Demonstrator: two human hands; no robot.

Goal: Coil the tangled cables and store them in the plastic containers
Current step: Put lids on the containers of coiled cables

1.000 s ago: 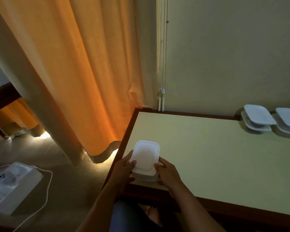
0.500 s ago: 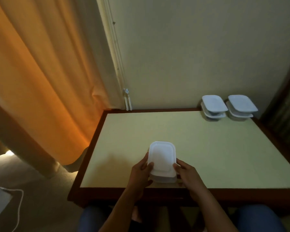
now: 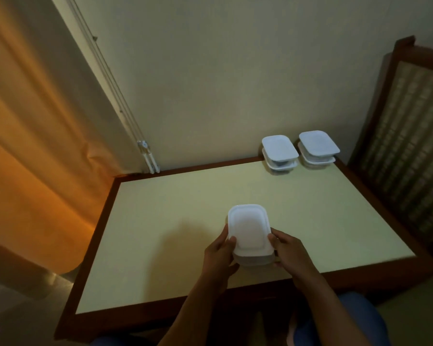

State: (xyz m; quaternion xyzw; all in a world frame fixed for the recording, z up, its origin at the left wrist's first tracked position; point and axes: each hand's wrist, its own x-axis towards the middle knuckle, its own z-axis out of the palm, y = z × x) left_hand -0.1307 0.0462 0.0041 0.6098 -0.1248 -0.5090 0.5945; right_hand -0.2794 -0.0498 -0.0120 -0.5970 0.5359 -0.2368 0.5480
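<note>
A white lidded plastic container [image 3: 249, 228] sits near the front of the pale yellow table [image 3: 180, 208]. My left hand [image 3: 219, 255] grips its left side with the thumb on the lid. On the other side my right hand [image 3: 286, 253] holds the container's right edge, thumb on the lid rim. Two stacks of lidded containers, one [image 3: 280, 154] beside the other [image 3: 318, 149], stand at the table's far right against the wall. No cable lies on the table.
An orange curtain [image 3: 35, 158] hangs at the left, with blind cords [image 3: 145, 156] at the wall corner. A wooden chair back [image 3: 405, 136] stands to the right of the table. The table has a dark wooden rim [image 3: 95, 245].
The view has swung right, bringing the whole table and the chair into sight. Both hands hold the container as before, now nearer the table's middle front.
</note>
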